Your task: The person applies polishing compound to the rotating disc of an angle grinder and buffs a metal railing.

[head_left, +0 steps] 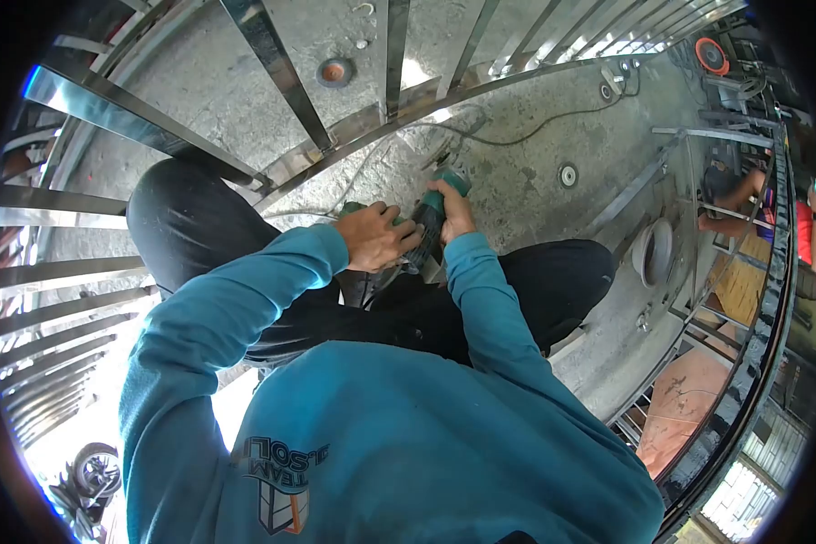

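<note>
Concrete floor [526,145] spreads beneath you, grey and stained, bounded along its far and left edges by a railing [393,63] of shiny metal bars. Your black trousers [199,208] show bent knees resting wide apart on either side of your work. At the floor's right edge stands a dark metal frame [730,136], and near its lower right corner is a pinkish panel [684,408]. Beyond the frame, part of a person in red [803,231] is visible. Outside the lower left corner stands a motorbike [95,471].

Between your knees is the green and dark grinder [430,214], its head directed toward the railing's bottom rail. Your right hand [456,214] is wrapped around the green part near that head. Your left hand [379,238] has its fingers curled against the dark body; you show a bit of green just beside it, but I cannot tell whether that hand is closed around anything.

A round, pale bowl-like piece [646,254] sits toward the floor's right edge. From near the grinder, a thin dark cable [553,118] curves to the far right corner. Smallest are two round discs: a reddish-centred one [335,72] beyond the railing's bottom rail, and a pale-rimmed one [568,174] to your right.
</note>
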The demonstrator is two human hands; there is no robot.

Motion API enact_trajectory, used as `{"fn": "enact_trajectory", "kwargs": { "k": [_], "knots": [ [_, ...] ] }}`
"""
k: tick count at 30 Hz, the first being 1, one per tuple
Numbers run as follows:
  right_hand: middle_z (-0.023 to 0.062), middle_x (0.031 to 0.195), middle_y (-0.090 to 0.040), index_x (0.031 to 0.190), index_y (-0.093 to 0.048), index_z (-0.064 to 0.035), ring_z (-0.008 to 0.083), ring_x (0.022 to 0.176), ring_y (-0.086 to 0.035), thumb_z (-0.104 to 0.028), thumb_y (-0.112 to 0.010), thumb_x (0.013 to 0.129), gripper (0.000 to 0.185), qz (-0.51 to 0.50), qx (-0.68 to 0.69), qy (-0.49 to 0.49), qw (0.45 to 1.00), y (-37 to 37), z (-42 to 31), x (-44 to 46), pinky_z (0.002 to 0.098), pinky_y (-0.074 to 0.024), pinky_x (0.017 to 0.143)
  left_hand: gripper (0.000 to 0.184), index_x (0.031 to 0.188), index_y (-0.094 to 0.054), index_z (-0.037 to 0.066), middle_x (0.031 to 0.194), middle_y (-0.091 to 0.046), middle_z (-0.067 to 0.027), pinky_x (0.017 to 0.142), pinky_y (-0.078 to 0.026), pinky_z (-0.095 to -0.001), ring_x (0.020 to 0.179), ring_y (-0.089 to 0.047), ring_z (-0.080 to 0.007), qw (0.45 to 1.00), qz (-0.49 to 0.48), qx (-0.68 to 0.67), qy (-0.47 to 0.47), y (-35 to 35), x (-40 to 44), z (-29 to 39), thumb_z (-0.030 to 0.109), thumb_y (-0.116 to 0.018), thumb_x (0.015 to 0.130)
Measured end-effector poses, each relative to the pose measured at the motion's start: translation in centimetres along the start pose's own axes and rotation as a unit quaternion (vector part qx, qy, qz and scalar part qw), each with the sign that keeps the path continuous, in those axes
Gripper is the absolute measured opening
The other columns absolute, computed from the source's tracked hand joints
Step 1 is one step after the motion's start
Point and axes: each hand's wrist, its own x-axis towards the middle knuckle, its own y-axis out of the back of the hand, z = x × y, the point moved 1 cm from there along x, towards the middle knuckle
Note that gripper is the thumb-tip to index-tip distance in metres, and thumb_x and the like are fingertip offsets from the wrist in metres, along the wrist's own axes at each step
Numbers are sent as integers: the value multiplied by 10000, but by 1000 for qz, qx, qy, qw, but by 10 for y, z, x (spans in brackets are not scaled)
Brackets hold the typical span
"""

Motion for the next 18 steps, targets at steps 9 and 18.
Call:
{"fn": "enact_trajectory", "kwargs": {
  "k": [9, 18],
  "knots": [
    [151, 1056, -563, 1231, -452, 62, 295, 867, -612, -22, -803, 653, 682, 24, 5, -10, 1000, -4, -5, -18, 406, -555, 692, 526, 1245, -589, 102, 1154, -631, -77, 850, -491, -388, 989, -610, -286, 1000, 14, -8, 20, -6, -5, 8, 468, -631, 871],
    [117, 930, -587, 1046, -563, 59, 267, 781, -622, -33, -786, 676, 441, -5, 2, 9, 1000, -5, -12, -17, 402, -555, 647, 597, 1265, -549, 110, 1190, -618, -90, 850, -500, -415, 1011, -614, -312, 995, -36, -79, 54, 0, 3, 4, 479, -699, 822]
  ]
}}
